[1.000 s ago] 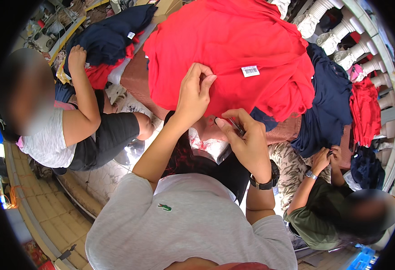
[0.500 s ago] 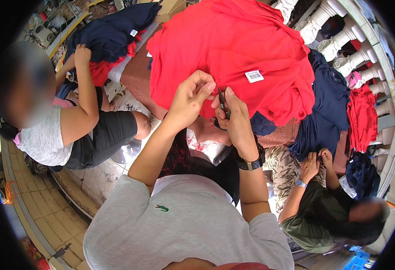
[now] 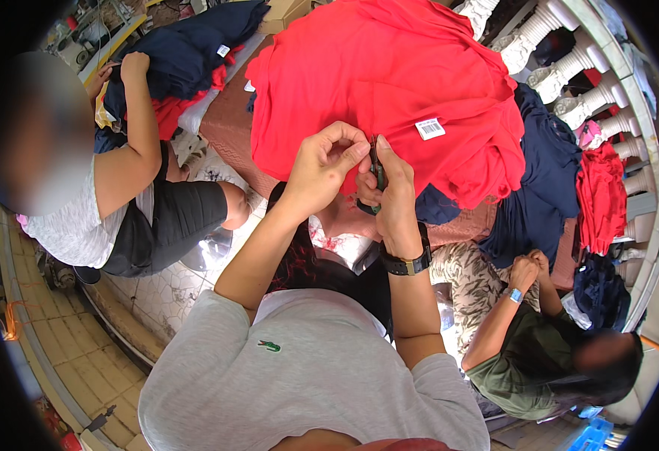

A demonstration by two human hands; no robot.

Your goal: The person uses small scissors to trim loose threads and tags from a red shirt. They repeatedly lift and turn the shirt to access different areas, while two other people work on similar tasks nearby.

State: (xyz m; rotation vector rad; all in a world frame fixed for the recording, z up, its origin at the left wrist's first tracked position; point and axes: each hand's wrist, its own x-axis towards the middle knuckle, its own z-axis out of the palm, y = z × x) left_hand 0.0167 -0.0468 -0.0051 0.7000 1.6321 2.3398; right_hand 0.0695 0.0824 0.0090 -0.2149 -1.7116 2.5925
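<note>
- The left hand [image 3: 326,161] was curled up, thumb and fingertips pinched together on the edge of a big, soft, rumpled red knit garment [image 3: 389,83] that was draped over a brownish padded surface [image 3: 228,128].
- The right hand [image 3: 389,192] was closed around a small dark tool with a green handle [image 3: 375,174], blade end pointing up, right against the left fingertips. Couldn't tell exactly what kind of tool, too small and mostly hidden by the fingers.
- So the red garment sat dead centre at the top, just past both hands, folds all over it, with one white rectangular paper tag [image 3: 430,128] stuck on the right part.
- One dark chunky wristwatch [image 3: 405,263] on the right wrist, and a plain grey long-sleeved top [image 3: 307,376] with a tiny green emblem on the wearer.
- Two other people nearby: one on the left in a pale marl tee and black shorts [image 3: 179,218], arm reaching up to a heap of dark navy clothes [image 3: 187,49]; one at lower right in an olive top [image 3: 517,368], hands together.
- More fabric on the right: a hanging navy piece [image 3: 540,180] and a smaller red one [image 3: 600,195], crumpled.
- White turned balusters [image 3: 570,75] behind, I counted about five, and a pale patterned tile floor [image 3: 172,289] below.
</note>
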